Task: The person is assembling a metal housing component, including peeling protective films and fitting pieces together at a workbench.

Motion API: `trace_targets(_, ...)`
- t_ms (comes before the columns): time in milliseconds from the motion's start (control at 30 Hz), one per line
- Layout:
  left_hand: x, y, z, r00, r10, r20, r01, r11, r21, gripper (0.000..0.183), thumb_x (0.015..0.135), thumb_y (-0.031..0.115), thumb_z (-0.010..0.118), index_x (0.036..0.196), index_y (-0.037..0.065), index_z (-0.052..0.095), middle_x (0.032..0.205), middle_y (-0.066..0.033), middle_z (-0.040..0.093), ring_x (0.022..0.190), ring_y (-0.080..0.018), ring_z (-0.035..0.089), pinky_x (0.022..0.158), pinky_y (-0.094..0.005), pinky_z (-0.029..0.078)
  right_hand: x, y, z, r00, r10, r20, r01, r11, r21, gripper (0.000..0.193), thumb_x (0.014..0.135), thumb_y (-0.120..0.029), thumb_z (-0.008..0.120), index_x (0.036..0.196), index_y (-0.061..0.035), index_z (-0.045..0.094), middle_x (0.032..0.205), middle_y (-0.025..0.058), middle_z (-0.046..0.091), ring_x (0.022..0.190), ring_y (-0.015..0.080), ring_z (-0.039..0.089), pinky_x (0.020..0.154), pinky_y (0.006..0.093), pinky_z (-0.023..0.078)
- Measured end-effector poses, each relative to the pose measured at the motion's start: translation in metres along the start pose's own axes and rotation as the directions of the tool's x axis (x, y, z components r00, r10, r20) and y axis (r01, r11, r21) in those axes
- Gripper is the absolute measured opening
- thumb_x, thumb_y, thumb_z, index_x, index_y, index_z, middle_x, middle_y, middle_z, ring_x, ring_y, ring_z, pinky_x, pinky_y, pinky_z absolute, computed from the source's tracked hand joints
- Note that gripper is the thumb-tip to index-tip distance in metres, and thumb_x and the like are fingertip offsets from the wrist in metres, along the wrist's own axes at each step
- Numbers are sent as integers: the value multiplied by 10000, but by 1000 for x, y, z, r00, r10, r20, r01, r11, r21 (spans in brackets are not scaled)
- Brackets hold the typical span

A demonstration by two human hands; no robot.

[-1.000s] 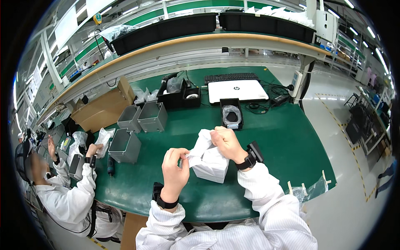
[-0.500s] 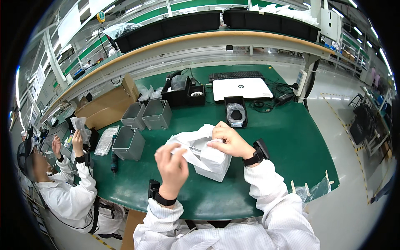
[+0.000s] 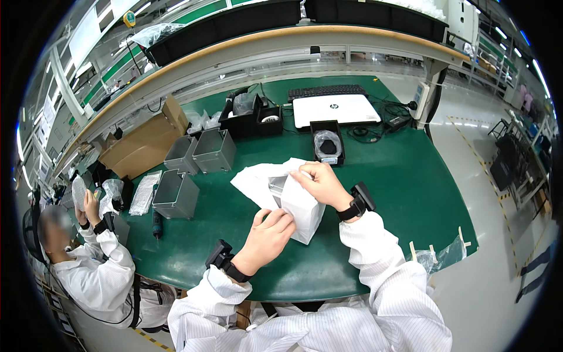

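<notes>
A white bag of soft, thin material [image 3: 308, 214] stands on the green table in front of me. Through its mouth shows a grey box [image 3: 277, 183], mostly hidden by the bag. My right hand [image 3: 322, 185] is closed on the bag's upper right edge, thumb toward the mouth. Low on the near left side, my left hand [image 3: 268, 240] has its fingers bent and pressed together on the edge of the bag. A loose flap spreads out to the left of the mouth.
Open grey boxes [image 3: 177, 196] stand to the left, by a power screwdriver [image 3: 157, 220] and a bubble-wrap pouch [image 3: 145, 193]. Farther back are a black bin [image 3: 327, 154], a white laptop [image 3: 335, 111] and a keyboard [image 3: 328, 91]. A co-worker [image 3: 94, 264] sits at the left.
My left hand has come down and right, from raised beside the flap to the bag's near side. The bag stands more upright, and the right hand keeps hold of it.
</notes>
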State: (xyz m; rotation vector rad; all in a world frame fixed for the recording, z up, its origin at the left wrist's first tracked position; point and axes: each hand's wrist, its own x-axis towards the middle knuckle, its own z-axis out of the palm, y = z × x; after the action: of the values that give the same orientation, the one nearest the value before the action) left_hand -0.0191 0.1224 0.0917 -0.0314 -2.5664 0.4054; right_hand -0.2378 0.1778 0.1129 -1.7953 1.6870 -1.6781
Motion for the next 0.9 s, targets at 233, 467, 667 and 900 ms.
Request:
trace_targets(233,0,7,2,988,-157,-12,144,929,-341,181,776,240,764,859,140,638,884,18,610,980,-210,550,886,-404,350,0,2,15,979,-184,-93,174,979,-111,423,933,-174,655,615,10,445,550,94,370,534,160,339,496,345,302)
trace_targets(467,-2,-8,16,995,-81,-65,39,873,-487,246,744,240,805,738,120,589,800,14,565,872,-226,508,782,-387,333,-2,3,4,988,151,25,-152,984,97,450,974,-265,628,620,-23,493,532,-10,405,534,43,376,480,277,310)
trace_targets(667,1,-8,5,947,-145,-287,-50,816,-577,330,728,147,806,619,117,496,661,-11,495,718,-222,489,689,-363,309,-8,33,12,961,246,128,-277,877,393,419,1012,-312,588,674,-66,573,607,-93,503,566,-4,430,504,211,349)
trace_targets(900,-9,-15,-3,880,-362,-307,23,678,-735,328,773,-13,678,594,56,412,585,-51,407,583,-222,394,616,-339,294,-13,56,21,881,447,153,-411,567,714,333,1006,-317,599,819,-54,682,749,-38,666,640,32,574,610,216,454)
